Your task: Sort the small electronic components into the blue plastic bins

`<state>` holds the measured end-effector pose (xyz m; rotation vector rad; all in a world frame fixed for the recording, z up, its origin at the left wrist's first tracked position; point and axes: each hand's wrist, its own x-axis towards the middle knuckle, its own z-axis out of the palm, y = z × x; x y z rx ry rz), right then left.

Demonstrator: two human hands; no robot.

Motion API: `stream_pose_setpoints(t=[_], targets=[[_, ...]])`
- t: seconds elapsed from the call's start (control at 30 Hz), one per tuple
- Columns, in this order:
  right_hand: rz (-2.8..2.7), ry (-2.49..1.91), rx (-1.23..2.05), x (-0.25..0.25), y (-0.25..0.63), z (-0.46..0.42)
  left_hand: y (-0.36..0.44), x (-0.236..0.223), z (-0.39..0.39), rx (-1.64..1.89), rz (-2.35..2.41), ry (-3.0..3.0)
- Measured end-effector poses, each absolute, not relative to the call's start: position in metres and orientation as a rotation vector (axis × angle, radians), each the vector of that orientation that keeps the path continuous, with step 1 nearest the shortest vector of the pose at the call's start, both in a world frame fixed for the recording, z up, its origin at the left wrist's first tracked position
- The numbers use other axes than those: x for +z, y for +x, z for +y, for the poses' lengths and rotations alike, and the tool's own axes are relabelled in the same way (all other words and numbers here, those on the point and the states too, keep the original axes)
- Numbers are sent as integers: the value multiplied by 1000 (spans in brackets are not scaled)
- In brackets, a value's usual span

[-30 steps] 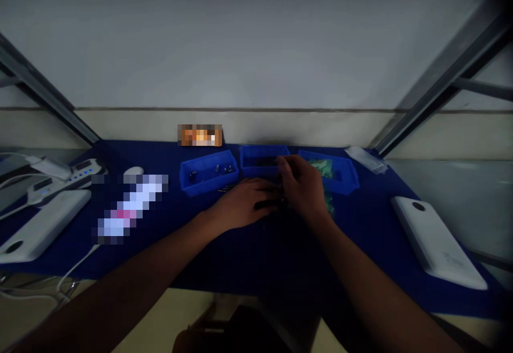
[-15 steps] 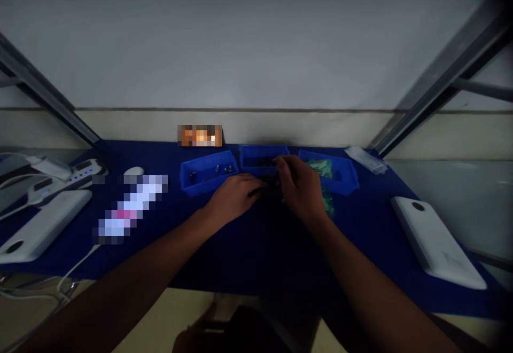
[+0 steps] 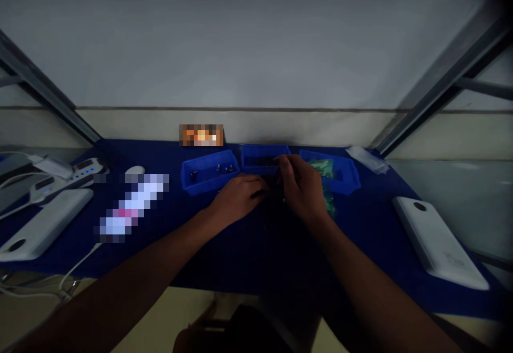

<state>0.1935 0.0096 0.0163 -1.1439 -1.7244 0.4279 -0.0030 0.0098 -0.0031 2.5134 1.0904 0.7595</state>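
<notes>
My left hand (image 3: 239, 197) is closed, fingers curled against something dark that I cannot make out in the dim light. Close to its right, my right hand (image 3: 301, 186) has thumb and fingers pinched together, and what they hold is too dark and small to name. Both hands are just in front of the middle blue bin (image 3: 249, 167), which has dark contents. Behind my left hand is the left blue bin (image 3: 200, 183), with a few small metal parts inside. Beside my right hand sits the right blue bin (image 3: 348, 183), holding green packets (image 3: 323, 167).
White power banks lie at right (image 3: 441, 243) and left (image 3: 50, 225) on the blue table. A power strip (image 3: 72, 179), a white mouse-like object (image 3: 135, 172) and a blurred-out phone-shaped thing (image 3: 134, 206) are at left. A clear plastic bag (image 3: 366, 159) lies back right.
My right hand has shifted very slightly to the right. Both hands otherwise keep nearly the same closed poses, and the bins stay put.
</notes>
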Motion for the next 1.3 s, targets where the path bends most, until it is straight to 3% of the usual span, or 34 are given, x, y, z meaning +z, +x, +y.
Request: stream_pose_setpoints(t=[0.37, 0.57, 1.03, 1.3], targets=[[-1894, -910, 398, 13, 189, 13, 0, -2, 14, 1367, 1095, 1615], [-1922, -858, 415, 12, 189, 12, 0, 0, 17, 1378, 1028, 1371], [-1854, -961, 415, 13, 191, 15, 0, 4, 11, 1173, 1131, 1637], [-1874, -944, 423, 10, 190, 16, -3, -9, 17, 1279, 1111, 1547]])
